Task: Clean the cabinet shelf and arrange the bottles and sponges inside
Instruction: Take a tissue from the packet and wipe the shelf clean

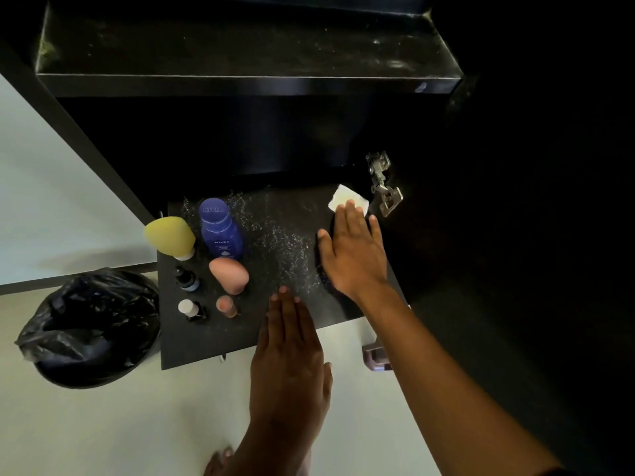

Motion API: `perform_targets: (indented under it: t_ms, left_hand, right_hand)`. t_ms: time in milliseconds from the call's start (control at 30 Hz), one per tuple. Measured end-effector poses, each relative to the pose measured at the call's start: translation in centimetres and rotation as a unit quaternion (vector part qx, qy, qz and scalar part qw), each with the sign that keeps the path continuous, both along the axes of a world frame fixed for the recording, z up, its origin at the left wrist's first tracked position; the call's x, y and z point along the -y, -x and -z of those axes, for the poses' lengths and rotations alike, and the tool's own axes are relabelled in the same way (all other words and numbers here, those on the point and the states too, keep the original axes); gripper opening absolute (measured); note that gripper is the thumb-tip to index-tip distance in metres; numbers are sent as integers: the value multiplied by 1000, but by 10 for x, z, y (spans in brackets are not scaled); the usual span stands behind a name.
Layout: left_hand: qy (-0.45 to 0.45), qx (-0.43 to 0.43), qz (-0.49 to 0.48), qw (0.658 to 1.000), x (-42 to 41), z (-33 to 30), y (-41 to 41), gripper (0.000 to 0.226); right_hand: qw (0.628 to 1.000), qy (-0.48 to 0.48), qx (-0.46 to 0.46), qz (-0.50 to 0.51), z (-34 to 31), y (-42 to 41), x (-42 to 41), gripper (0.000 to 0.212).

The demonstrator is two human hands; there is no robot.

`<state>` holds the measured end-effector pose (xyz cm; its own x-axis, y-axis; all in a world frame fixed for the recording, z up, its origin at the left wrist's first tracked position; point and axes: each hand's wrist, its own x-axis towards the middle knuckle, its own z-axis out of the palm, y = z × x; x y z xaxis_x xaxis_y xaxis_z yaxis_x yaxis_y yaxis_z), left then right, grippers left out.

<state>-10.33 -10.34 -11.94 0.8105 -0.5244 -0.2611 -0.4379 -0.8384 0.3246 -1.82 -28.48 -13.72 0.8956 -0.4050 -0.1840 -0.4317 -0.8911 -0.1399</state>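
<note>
The black lower shelf (275, 324) is speckled with white dust across its middle. My right hand (354, 252) lies flat, fingers straight, pressing a white tissue (347, 197) at the shelf's back right. My left hand (288, 352) hovers flat and holds nothing over the shelf's front edge. On the left part of the shelf stand a blue Nivea bottle (220, 228), a yellow sponge (170, 235), a pink sponge (228, 274), a small dark dropper bottle (187, 280), a white-capped bottle (190, 309) and a small brown bottle (226, 305).
A dusty upper shelf (240, 49) juts out above. A metal hinge (383, 183) sits on the cabinet's right side by the open dark door (515, 235). A bin with a black bag (89, 324) stands on the floor at left. A toe (220, 458) shows below.
</note>
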Motion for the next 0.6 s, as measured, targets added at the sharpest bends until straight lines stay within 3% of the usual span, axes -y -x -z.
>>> perform_targets:
  t_ms: [100,233,400,600]
  left_hand:
    - [13,4,8,1000,2,-2,2,113]
    - [-7,3,15,1000,0,-3,0,118]
    - [1,38,23,999,-1,-4,0,114]
    - [-19,44,35,998,-3,-2,-1,112]
  right_hand:
    - [998,-42,3,-45,-1,-19,-5,65]
    - [988,-74,22,-138,-10,13,-20,60]
    - [999,4,13,-53,-3,20,-15,63]
    - [996,-45,9,-71,-4,-41,-9,63]
